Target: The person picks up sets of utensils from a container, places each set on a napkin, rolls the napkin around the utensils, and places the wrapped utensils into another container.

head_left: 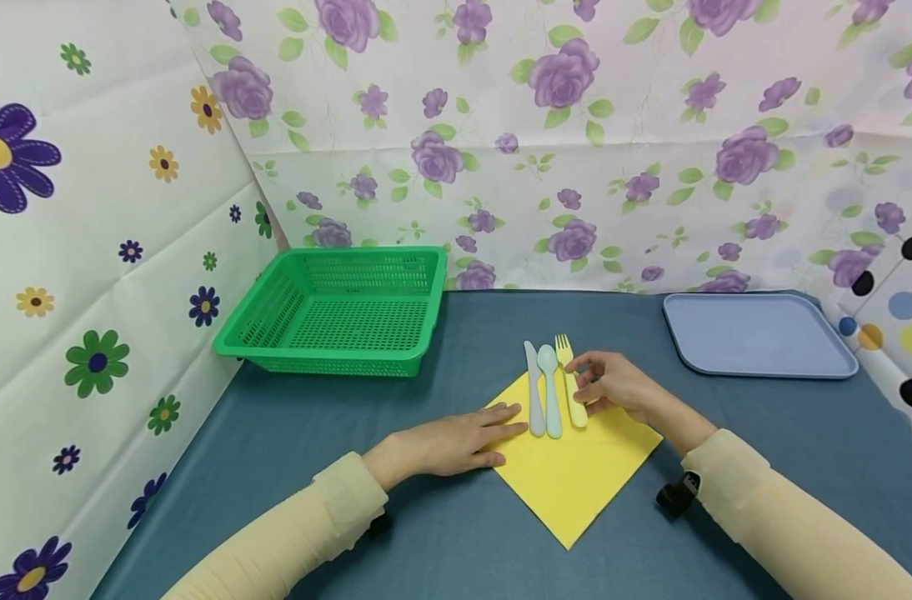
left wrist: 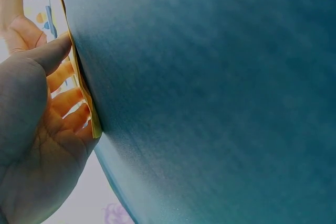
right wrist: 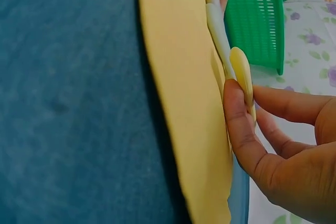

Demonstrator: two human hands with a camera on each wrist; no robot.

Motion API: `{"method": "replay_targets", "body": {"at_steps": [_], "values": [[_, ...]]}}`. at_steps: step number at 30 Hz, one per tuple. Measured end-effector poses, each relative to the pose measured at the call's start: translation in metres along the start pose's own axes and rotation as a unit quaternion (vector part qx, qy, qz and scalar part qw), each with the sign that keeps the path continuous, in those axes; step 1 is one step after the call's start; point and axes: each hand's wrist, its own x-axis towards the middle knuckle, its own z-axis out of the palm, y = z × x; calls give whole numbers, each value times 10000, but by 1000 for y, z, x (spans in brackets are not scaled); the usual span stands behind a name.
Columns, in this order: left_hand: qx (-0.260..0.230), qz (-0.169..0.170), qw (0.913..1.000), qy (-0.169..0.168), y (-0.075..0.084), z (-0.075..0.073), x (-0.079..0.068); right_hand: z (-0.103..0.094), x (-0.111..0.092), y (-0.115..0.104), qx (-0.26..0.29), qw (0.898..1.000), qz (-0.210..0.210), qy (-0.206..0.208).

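Observation:
A yellow napkin (head_left: 568, 492) lies like a diamond on the table. My left hand (head_left: 456, 442) rests on its left corner with fingers straight, beside a grey knife (head_left: 535, 400). Right of the knife lies a pale mint spoon (head_left: 551, 392), its bowl pointing away from me. The right hand (head_left: 612, 385) pinches a pale yellow fork (head_left: 575, 400) between thumb and fingers, tines pointing to the back. In the right wrist view the fork's handle (right wrist: 241, 69) tilts up off the napkin, close beside the spoon.
A green perforated basket (head_left: 336, 367) stands at the back left. The blue-grey tray (head_left: 759, 333) lies at the back right. Blue cloth (head_left: 291, 467) covers the table, and flowered sheets (head_left: 501, 192) rise behind it and along the left side.

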Motion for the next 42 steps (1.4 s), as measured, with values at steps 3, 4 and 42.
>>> {"method": "replay_targets", "body": {"at_steps": [3,4,42], "values": [[8,2,10000,12,0,0,0,0,1,1,-41,10000,16,-15],[15,3,10000,14,0,0,0,0,1,2,-47,10000,31,-10],[52,6,10000,-2,-2,1,2,7,4,3,-696,9973,-223,-9]]}}
